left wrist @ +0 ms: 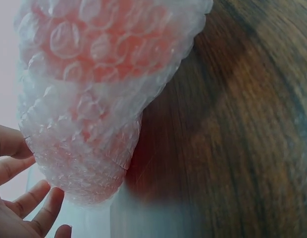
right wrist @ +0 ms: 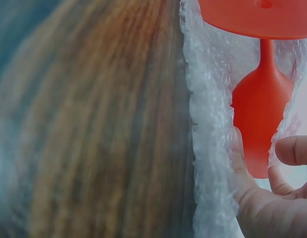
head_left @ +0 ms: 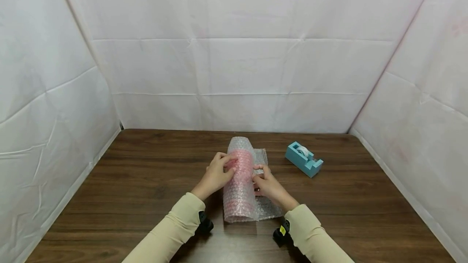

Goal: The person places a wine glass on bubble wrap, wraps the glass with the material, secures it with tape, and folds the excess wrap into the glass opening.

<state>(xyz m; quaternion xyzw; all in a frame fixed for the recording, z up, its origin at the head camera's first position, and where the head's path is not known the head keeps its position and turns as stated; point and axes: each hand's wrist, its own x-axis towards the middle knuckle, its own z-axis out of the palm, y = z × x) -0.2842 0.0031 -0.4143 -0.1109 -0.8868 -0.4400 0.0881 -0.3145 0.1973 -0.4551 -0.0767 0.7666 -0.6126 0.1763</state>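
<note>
A red stemmed goblet [right wrist: 262, 104] lies inside a roll of bubble wrap [head_left: 239, 210], its colour showing pink through the layers. In the right wrist view the goblet's round foot, stem and bowl show at the open side of the wrap. My left hand [head_left: 215, 175] rests on the roll's left side, fingers spread and fingertips against the bubbles. From the right, my right hand [head_left: 271, 188] holds the wrap's edge, thumb on the wrap and fingers beside the goblet's bowl. A flat flap of wrap [head_left: 269, 210] lies under the right hand.
A light blue tape dispenser [head_left: 304, 159] with a roll of tape stands on the brown wooden table [head_left: 161, 165], right of and beyond the wrap. White cloth walls [head_left: 241, 68] close off the back and both sides.
</note>
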